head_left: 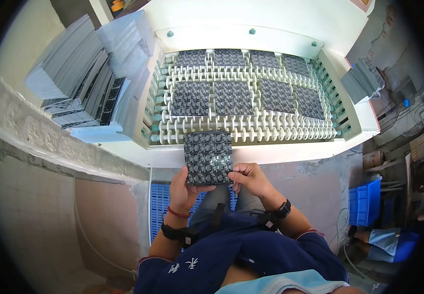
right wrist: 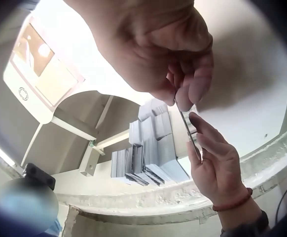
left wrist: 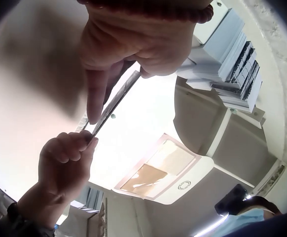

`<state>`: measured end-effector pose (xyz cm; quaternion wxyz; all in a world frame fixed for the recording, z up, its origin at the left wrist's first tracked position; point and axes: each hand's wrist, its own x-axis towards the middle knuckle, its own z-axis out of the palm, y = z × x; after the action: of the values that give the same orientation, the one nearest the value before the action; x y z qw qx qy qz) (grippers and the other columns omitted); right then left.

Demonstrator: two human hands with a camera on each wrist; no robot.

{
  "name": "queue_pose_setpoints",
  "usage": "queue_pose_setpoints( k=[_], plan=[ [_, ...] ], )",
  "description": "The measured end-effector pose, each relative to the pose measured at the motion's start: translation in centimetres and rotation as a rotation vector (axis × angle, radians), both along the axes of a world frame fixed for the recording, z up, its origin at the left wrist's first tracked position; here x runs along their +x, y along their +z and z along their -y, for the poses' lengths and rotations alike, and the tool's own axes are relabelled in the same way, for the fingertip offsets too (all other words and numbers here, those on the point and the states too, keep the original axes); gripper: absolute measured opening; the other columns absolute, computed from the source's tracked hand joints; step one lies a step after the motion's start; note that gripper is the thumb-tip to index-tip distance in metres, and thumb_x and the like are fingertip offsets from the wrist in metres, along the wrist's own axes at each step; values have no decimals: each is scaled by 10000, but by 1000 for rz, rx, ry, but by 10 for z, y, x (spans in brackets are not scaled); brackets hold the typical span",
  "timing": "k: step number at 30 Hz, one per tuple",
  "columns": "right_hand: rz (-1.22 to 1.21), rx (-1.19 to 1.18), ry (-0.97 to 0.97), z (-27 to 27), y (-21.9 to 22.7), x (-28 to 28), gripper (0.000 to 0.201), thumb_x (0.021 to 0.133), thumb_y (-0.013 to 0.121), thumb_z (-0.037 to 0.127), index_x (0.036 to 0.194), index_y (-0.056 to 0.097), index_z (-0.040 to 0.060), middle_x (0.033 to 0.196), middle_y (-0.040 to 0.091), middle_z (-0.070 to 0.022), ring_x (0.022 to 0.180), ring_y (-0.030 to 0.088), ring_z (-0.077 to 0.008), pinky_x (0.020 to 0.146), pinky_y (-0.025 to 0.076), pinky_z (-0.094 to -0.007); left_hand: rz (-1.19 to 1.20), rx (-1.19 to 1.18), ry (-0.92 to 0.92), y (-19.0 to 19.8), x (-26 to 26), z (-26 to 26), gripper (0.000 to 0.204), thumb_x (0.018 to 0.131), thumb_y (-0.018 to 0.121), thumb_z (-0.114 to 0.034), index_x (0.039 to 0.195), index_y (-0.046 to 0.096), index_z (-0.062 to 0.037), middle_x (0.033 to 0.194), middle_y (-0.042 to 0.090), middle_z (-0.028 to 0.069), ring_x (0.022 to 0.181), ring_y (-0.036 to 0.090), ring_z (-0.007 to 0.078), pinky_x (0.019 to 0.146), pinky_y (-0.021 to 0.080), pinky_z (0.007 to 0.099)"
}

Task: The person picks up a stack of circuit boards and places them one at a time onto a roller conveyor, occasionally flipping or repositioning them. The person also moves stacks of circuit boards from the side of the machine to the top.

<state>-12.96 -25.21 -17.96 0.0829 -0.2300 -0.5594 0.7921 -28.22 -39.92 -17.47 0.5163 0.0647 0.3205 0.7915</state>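
Observation:
A dark patterned panel (head_left: 208, 158) is held in front of the body, its top edge over the front rim of the roller machine (head_left: 270, 153). The left hand (head_left: 183, 190) supports its lower left corner, thumb at the side edge and fingers beneath. At the lower right corner the right hand (head_left: 251, 180) pinches the panel between thumb and fingers. The left wrist view shows the panel (left wrist: 115, 102) edge-on between the left hand (left wrist: 133, 42) and the right hand (left wrist: 64, 163). Edge-on too is the panel (right wrist: 189, 129) in the right wrist view, between the right hand (right wrist: 158, 49) and left hand (right wrist: 217, 168).
Several similar panels lie in two rows on the white rollers (head_left: 251, 121), such as one panel (head_left: 233, 98). Stacks of grey sheets (head_left: 70, 63) stand at the left, with another stack (head_left: 363, 81) at the right. A blue crate (head_left: 364, 203) and a person's arm (head_left: 362, 236) are at the right.

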Motion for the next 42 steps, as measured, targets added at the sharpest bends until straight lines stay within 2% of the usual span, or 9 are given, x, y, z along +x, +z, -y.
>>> queue_pose_setpoints(
  k=[2, 5, 9, 16, 20, 32, 36, 40, 42],
  plan=[
    [12, 33, -66, -6, -4, 1, 173, 848, 582, 164, 757, 589, 18, 617, 589, -25, 526, 567, -77, 478, 465, -204, 43, -11, -94, -8, 0, 0, 381, 942, 286, -234, 1104, 444, 73, 1012, 572, 214, 939, 583, 342, 696, 537, 496],
    [72, 46, -119, -9, -9, 0, 167, 852, 574, 160, 807, 601, 1, 621, 590, -27, 528, 564, -75, 481, 465, -196, 65, -86, -160, -19, 2, 3, 367, 941, 300, -231, 1070, 459, 74, 999, 570, 241, 932, 581, 363, 691, 542, 475],
    [165, 140, -161, -8, -6, 2, 169, 853, 570, 146, 863, 610, -18, 640, 594, -30, 512, 554, -71, 461, 454, -187, -6, -124, -142, -24, 2, 4, 395, 941, 289, -262, 1112, 443, 59, 999, 568, 262, 956, 572, 367, 665, 551, 460],
    [118, 122, -379, -36, -5, 34, 192, 841, 589, 153, 901, 616, -27, 618, 588, -43, 459, 504, -62, 423, 422, -179, -55, -193, 49, -23, -22, 7, 273, 923, 378, -211, 948, 465, 46, 901, 591, 261, 845, 613, 349, 593, 563, 423],
    [119, 166, -478, -57, -6, 44, 205, 825, 611, 155, 784, 602, -46, 580, 572, -45, 404, 465, -61, 364, 384, -183, -136, -211, 122, -21, -43, 6, 247, 918, 393, -208, 924, 452, 31, 857, 600, 253, 771, 633, 323, 544, 565, 400],
    [115, 180, -609, -61, 0, 29, 261, 838, 598, 197, 761, 589, -52, 579, 571, -73, 402, 490, -89, 353, 407, -199, -162, -262, 87, -12, -49, -12, 388, 924, 385, -329, 968, 465, 48, 947, 582, 262, 849, 617, 325, 612, 553, 415],
    [71, 349, -804, -84, 17, 67, 268, 841, 595, 214, 798, 585, -50, 582, 561, -66, 415, 488, -81, 362, 396, -198, -178, -336, 66, -14, -54, -2, 475, 902, 395, -426, 1036, 481, 21, 1025, 568, 223, 923, 588, 299, 692, 523, 417],
    [105, 1078, -1210, -154, 63, 142, 245, 791, 657, 219, 844, 587, -11, 645, 563, -29, 563, 513, -109, 521, 413, -229, -210, -341, 163, -13, -66, 21, 469, 902, 399, -426, 1081, 466, 2, 1031, 563, 211, 932, 582, 294, 673, 523, 403],
    [282, 1326, -1404, -180, 114, 173, 313, 752, 693, 248, 881, 570, -9, 723, 577, -48, 624, 511, -126, 571, 416, -247, -220, -347, 183, -10, -71, 34, 452, 906, 394, -415, 1080, 467, -5, 1025, 565, 203, 924, 583, 286, 658, 523, 390]
  ],
)
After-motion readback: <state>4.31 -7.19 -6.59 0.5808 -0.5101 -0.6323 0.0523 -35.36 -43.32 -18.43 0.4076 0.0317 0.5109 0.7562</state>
